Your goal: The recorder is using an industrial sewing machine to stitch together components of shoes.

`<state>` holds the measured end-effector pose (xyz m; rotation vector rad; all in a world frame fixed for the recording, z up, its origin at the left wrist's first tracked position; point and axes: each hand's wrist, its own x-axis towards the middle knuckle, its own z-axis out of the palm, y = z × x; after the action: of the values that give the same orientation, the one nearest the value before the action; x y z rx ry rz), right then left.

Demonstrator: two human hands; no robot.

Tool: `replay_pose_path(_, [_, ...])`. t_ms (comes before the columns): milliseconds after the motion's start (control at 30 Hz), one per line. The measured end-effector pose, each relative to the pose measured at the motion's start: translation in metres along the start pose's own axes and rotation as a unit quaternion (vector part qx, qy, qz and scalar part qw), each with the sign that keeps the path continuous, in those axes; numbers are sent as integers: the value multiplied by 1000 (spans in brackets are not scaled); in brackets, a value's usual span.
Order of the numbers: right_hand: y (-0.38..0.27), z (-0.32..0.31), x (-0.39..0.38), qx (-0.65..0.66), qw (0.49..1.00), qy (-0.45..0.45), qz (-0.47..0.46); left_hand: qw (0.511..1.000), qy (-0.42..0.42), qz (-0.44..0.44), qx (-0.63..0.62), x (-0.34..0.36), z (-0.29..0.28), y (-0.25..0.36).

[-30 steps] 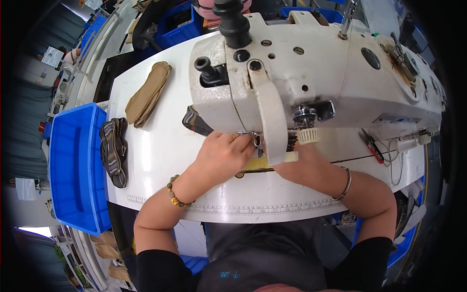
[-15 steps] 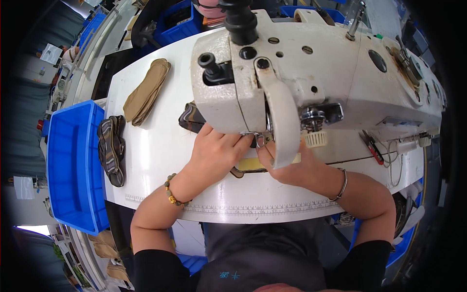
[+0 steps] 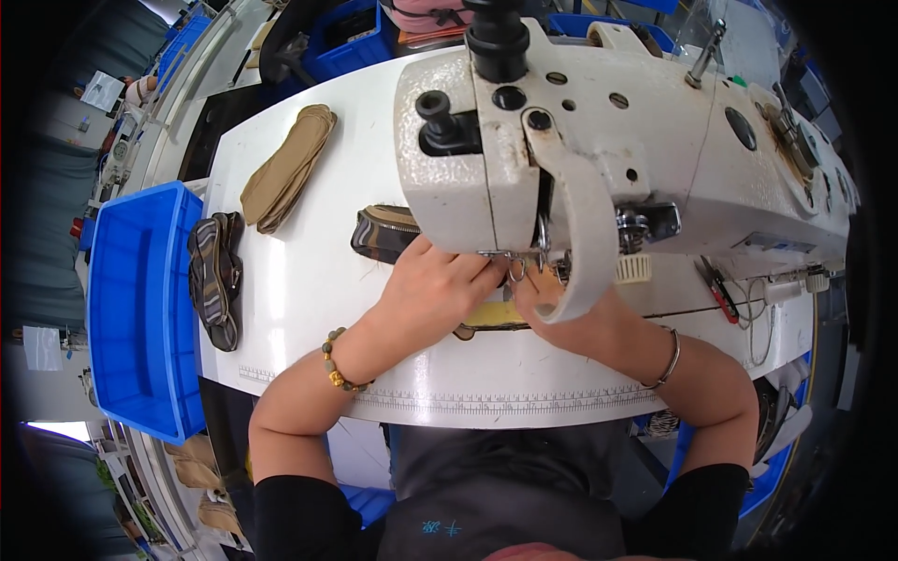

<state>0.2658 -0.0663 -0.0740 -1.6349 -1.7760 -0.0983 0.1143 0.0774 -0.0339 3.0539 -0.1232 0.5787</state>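
A striped brown-and-dark fabric piece [image 3: 382,234] with a zipper edge lies beneath the white sewing machine's head [image 3: 500,159]. Bent over it close to the needle area is my left hand [image 3: 440,285], its fingers closed on the fabric. My right hand [image 3: 575,313] is across from it, thumb and finger pinched by the presser foot; the machine's curved white guard [image 3: 587,238] covers part of it. Between the hands, a yellow strip [image 3: 496,315] lies on the machine bed. The stitching point and some fingertips are hidden.
A stack of tan fabric pieces [image 3: 288,168] lies on the white table [image 3: 309,299], with folded striped pieces [image 3: 215,280] at its left edge. Beside that is a blue bin [image 3: 140,318]. Red-handled snips [image 3: 718,290] rest at right. A ruler strip [image 3: 505,404] runs along the front edge.
The view has shifted slightly, so the machine appears farther right. More of the striped piece shows beside its head. Both hands keep their grip near the needle.
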Motion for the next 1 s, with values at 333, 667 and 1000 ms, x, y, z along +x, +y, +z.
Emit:
replay_pose_path(333, [-2,-6,0,-47,998,-30,-12,999,11,36,37,-5,-2,-6])
replay_pose_path(667, [-4,5,-9,66,995,45,65,998,-12,21,62,1,-4,4])
replay_pose_path(1000, [-3,-9,-11,-79,982,-161,51,996,17,12,85,7,2,-4])
